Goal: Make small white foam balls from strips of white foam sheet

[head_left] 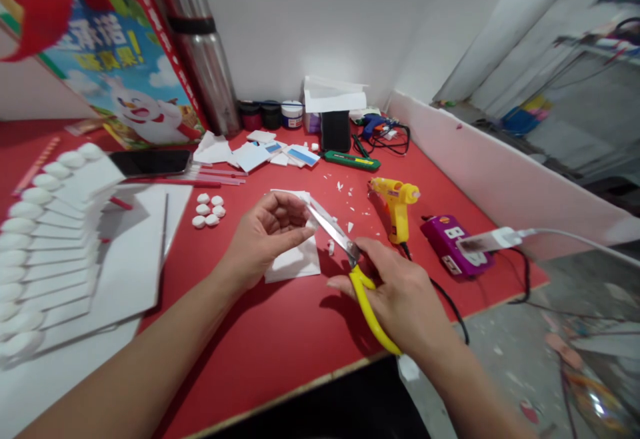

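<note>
My right hand (407,289) is closed around the yellow handles of a pair of scissors (367,309). Their metal blades slant up and left, with the tips close to the fingers of my left hand (267,232). Those fingers are curled in towards the thumb; whatever they grip is hidden or too small to name. White rectangular sheets or cards (295,262) lie on the red table under my left hand. Several small white rounded pieces (209,210) sit in a group left of it. White scraps (351,227) are scattered beyond the blades.
A yellow glue gun (397,206) and a purple power block (457,246) with cords stand at right. A green cutter (351,160) and cut white pieces (253,157) lie behind. At left are a fanned row of white pieces (60,246), a phone (150,162) and a steel flask (207,66).
</note>
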### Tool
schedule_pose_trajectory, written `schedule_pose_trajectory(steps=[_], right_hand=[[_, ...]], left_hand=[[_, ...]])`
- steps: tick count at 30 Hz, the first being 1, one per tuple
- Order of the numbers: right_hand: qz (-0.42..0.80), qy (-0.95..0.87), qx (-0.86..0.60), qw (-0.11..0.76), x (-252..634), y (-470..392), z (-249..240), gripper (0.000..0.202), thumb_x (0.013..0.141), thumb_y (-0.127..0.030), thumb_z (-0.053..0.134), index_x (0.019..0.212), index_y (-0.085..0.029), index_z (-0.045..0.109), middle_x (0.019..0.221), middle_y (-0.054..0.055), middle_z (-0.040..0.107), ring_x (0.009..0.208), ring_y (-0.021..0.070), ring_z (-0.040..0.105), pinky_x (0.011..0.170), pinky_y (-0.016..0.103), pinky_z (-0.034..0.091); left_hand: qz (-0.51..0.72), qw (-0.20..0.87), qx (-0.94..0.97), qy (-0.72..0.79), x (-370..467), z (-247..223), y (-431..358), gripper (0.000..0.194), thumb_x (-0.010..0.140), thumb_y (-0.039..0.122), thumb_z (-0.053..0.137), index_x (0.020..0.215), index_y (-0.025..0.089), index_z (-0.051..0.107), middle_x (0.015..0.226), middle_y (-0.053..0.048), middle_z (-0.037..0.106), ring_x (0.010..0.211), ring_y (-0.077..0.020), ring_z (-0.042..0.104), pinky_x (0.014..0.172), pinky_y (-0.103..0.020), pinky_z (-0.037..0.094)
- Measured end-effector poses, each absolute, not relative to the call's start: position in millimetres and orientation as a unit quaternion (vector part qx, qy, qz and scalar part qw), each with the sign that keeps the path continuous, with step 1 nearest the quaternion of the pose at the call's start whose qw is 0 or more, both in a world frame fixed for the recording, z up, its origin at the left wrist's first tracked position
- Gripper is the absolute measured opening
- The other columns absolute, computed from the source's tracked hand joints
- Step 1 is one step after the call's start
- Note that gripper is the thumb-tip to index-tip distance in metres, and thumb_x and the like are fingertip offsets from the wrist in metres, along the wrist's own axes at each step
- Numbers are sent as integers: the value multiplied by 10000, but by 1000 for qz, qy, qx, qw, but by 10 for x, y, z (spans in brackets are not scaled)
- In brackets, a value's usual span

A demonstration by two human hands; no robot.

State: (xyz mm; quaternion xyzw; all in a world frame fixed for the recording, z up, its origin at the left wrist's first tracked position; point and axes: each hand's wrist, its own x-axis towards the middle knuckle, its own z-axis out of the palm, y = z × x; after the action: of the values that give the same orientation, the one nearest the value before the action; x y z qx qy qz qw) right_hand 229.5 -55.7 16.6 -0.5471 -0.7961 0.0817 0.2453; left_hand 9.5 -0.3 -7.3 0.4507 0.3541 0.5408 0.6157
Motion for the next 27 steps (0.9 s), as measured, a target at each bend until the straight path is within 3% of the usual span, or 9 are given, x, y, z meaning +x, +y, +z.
schedule_pose_trajectory(steps=[3,7,16,22,27], right_hand=[[152,-744,-603,246,2307,-535,253,453,900,-617,623,1072,-198,628,720,18,680,583,173,641,562,259,466],[143,-713,-641,245,2356,-496,295,511,861,-654,647,1119,-212,625,664,-16,620,544,166,593,543,262,444],[188,-754,-580,246,2375,-523,253,614,820,-609,721,1224,-175,560,1028,93,683,863,230,663,734,317,526],[161,-787,-545,242,2323,-528,202,619,852,-600,690,1255,-155,537,1061,117,671,930,259,661,813,367,538],[98,-807,-535,228,2266,-541,144,654,861,-649,642,1245,-129,540,1026,140,655,893,288,656,779,409,545]], left_hand=[[529,624,448,360,93,-67,-17,356,727,177,862,991,194,624,1007,-20,665,837,-150,692,808,-302,565],[530,627,446,356,107,-44,-28,345,709,161,876,950,189,630,983,-9,662,839,-133,679,789,-272,563],[543,624,445,343,111,-68,-24,271,718,140,872,925,182,702,911,-10,705,854,-107,676,800,-207,553],[550,637,422,337,112,-57,-20,261,706,139,876,917,181,728,926,-19,732,882,-126,703,853,-234,569],[548,640,420,337,113,-35,-21,247,703,149,874,907,178,737,981,-34,752,922,-149,715,847,-239,579]])
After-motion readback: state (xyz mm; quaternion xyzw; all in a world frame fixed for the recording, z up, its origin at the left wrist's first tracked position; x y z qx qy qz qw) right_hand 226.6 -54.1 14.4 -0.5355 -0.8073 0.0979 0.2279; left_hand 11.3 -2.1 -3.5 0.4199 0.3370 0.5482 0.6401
